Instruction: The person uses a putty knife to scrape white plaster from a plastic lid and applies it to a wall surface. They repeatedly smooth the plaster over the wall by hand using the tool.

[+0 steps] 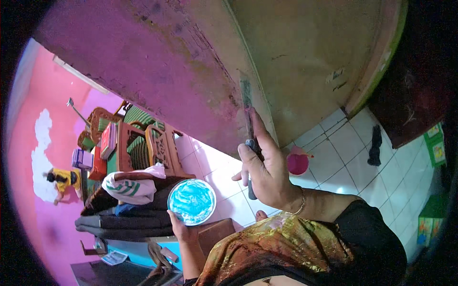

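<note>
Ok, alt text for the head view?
A person's right hand holds a putty knife, its blade up at a scuffed wall, while the left hand holds a round container of swirled blue and white paste. Beyond are a pink bucket on a tiled floor and, to the left, carved wooden furniture.

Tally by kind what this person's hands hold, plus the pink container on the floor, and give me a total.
Scraper, in the right hand: 1
Bowl, in the left hand: 1
Pink container: 1
Total: 3
</note>
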`<state>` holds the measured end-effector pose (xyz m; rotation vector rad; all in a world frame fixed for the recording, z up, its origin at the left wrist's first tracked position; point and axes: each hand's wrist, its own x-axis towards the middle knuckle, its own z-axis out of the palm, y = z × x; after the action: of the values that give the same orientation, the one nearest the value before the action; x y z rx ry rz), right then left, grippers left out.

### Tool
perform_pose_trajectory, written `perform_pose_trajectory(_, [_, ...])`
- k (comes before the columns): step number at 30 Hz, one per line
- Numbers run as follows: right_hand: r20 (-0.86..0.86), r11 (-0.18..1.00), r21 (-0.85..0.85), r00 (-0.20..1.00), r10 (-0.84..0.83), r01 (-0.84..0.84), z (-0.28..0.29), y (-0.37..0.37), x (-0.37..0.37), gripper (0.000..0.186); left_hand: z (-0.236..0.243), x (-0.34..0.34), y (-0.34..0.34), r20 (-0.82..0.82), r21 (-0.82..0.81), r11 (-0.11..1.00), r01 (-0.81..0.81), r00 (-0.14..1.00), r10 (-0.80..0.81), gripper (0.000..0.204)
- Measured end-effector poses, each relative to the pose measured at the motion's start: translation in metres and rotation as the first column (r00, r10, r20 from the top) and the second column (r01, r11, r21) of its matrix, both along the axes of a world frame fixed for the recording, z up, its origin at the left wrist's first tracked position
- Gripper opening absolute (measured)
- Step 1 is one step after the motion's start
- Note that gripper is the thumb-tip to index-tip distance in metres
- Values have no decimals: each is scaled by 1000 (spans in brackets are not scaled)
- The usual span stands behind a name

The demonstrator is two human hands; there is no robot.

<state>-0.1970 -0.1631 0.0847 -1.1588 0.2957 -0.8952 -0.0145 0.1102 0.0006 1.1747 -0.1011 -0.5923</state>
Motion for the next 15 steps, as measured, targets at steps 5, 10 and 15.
perform_pose_trajectory(5, [-45, 977, -104, 980, -191, 186, 14, 19, 25, 58, 18, 36, 15, 54, -38, 992, 119, 992, -116, 58])
perform_pose_trajectory(10, [-123, 941, -205, 947, -297, 269, 16, 28, 43, 58, 23, 70, 27, 3, -46, 987, 153, 988, -153, 57])
perform_pose_trajectory(15, [-182, 892, -304, 899, -398, 334, 32, 42, 57, 60, 25, 96, 25, 17, -58, 975, 216, 976, -215, 56])
